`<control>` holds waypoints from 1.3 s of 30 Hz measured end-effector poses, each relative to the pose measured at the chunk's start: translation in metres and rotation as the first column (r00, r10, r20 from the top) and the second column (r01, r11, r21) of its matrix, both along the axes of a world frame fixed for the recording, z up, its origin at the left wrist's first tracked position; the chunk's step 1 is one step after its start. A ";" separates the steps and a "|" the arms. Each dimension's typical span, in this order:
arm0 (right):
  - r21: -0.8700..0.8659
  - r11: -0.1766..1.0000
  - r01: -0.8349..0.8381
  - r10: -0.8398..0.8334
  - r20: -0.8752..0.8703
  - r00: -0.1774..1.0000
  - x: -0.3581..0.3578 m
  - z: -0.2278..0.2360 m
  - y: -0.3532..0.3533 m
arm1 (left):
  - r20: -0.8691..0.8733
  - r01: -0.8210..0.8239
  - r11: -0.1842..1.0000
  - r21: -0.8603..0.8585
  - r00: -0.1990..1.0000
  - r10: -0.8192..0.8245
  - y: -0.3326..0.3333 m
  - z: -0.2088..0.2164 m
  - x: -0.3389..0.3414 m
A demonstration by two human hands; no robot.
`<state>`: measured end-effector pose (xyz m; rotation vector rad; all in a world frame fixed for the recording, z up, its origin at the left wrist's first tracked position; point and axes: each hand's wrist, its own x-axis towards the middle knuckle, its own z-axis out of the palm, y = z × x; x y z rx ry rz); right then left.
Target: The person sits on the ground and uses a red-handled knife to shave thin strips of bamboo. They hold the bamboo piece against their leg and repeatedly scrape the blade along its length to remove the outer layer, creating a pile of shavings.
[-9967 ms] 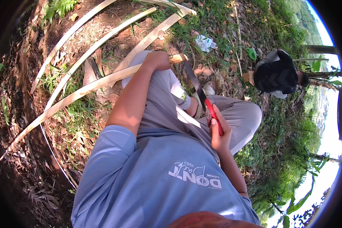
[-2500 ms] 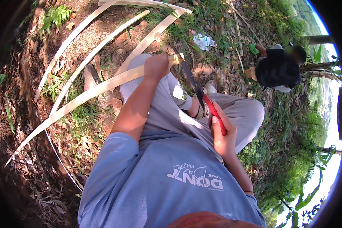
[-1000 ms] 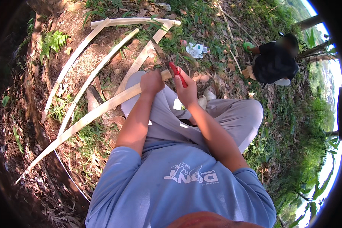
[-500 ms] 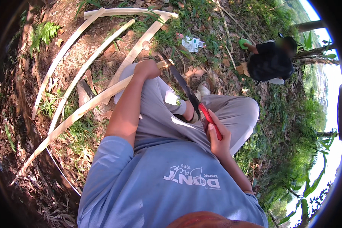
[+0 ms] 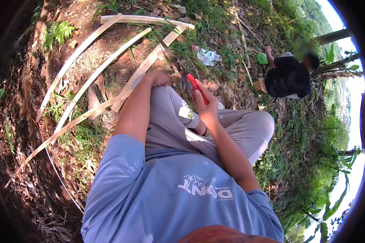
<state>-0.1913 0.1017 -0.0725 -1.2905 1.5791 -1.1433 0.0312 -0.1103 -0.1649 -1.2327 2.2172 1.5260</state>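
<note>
I had the fingers of the left hand (image 5: 161, 78) curled around the strip (image 5: 81, 120) near one end, that end poking out just right of them and the long remainder trailing off to their left. The right hand (image 5: 206, 106) had its fingers wrapped around the saw (image 5: 193, 82), blade ahead of them by the strip's end, contact unclear. I judged this as sawing there; the next stroke called for a firm left hold.
</note>
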 end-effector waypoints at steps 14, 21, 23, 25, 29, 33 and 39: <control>0.146 0.988 0.049 -0.032 -0.113 0.993 -0.051 0.122 0.140 | 0.067 -0.330 0.892 0.309 0.943 0.326 -0.004 0.010 0.004; 0.224 0.975 0.009 -0.018 0.036 0.999 -0.067 0.149 0.117 | 0.055 -0.369 0.871 0.324 0.927 0.372 0.001 0.016 0.003; 0.182 0.983 -0.029 0.033 -0.021 0.999 -0.057 0.144 0.125 | 0.058 -0.350 0.875 0.333 0.934 0.352 0.000 0.017 0.001; 0.195 0.981 -0.018 0.023 -0.022 1.000 -0.054 0.144 0.129 | 0.066 -0.331 0.876 0.351 0.942 0.329 -0.001 0.016 0.000; 0.186 0.983 0.010 -0.005 -0.025 1.000 -0.047 0.144 0.133 | 0.061 -0.308 0.893 0.329 0.950 0.306 -0.003 0.006 0.003; 0.169 0.986 0.003 0.002 -0.028 1.000 -0.040 0.149 0.130 | 0.072 -0.351 0.875 0.333 0.935 0.347 0.002 0.013 0.004; 0.115 0.993 0.011 -0.009 -0.020 1.000 -0.038 0.150 0.129 | 0.109 -0.331 0.889 0.315 0.944 0.313 -0.001 0.010 0.000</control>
